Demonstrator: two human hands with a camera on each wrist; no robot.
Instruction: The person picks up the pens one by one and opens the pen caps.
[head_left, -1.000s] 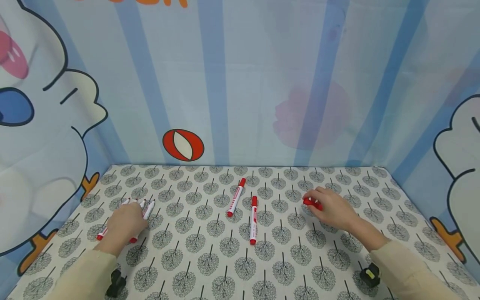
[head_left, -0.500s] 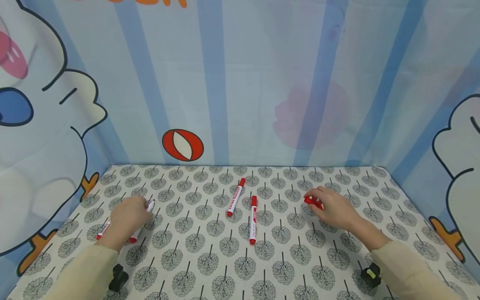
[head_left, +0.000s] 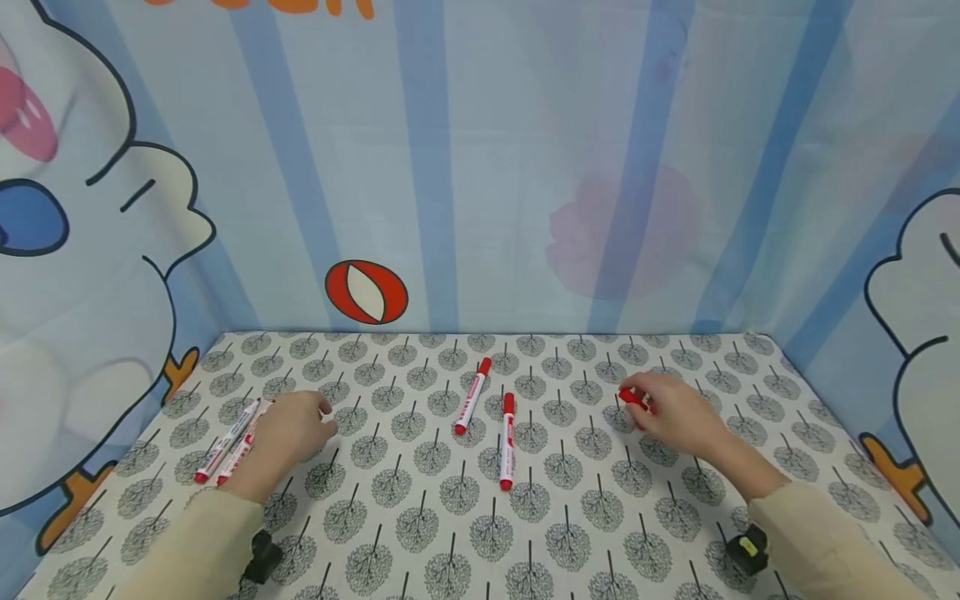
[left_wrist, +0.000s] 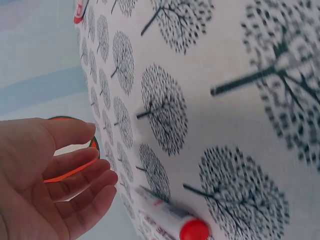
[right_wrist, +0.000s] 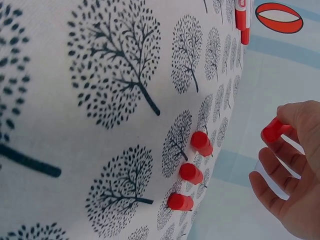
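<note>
My left hand (head_left: 288, 429) hovers over the left side of the table, its fingers loosely bent with nothing between them (left_wrist: 60, 175). Beside and partly behind it lie two white markers without caps, an outer one (head_left: 225, 443) and an inner one (head_left: 238, 457), red ends toward me. In the left wrist view, a marker's red end (left_wrist: 194, 230) shows below the hand. On the right side my right hand (head_left: 671, 412) pinches a red marker cap (right_wrist: 272, 131) between thumb and index finger. Three more red caps (right_wrist: 191, 173) stand in a row on the cloth near that hand.
Two capped red-and-white markers lie mid-table, one slanted (head_left: 472, 398) and one nearly straight (head_left: 507, 442). A tree-patterned cloth (head_left: 450, 575) covers the table. A printed curtain (head_left: 495, 167) rises along the back and sides.
My left hand has moved right, away from the outer markers, uncovering two of them. The marker seen right of that hand earlier is out of sight. My right hand has shifted slightly right, still pinching the cap.
</note>
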